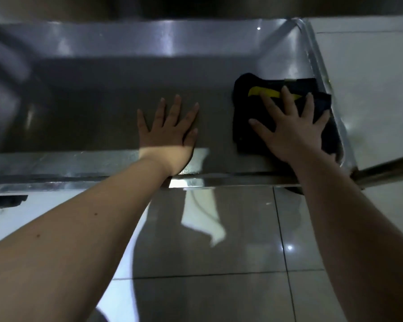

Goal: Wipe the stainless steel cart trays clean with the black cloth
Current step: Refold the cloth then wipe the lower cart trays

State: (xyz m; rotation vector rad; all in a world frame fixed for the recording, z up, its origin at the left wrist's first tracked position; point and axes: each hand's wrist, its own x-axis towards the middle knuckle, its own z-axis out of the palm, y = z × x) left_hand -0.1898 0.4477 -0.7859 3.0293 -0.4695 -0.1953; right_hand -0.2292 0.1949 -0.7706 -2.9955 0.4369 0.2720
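A stainless steel cart tray with raised walls spans the upper half of the head view. A folded black cloth with a yellow mark lies in the tray's right end, close to the right wall. My right hand lies flat on the cloth with its fingers spread, pressing it onto the tray floor. Left of it, my left hand rests flat on the bare tray floor, fingers spread, holding nothing. Both forearms reach in over the tray's near rim.
Another steel shelf edge overhangs the tray at the top. A cart rail juts out at the tray's right front corner. Glossy grey floor tiles lie below the near rim and white tiles to the right.
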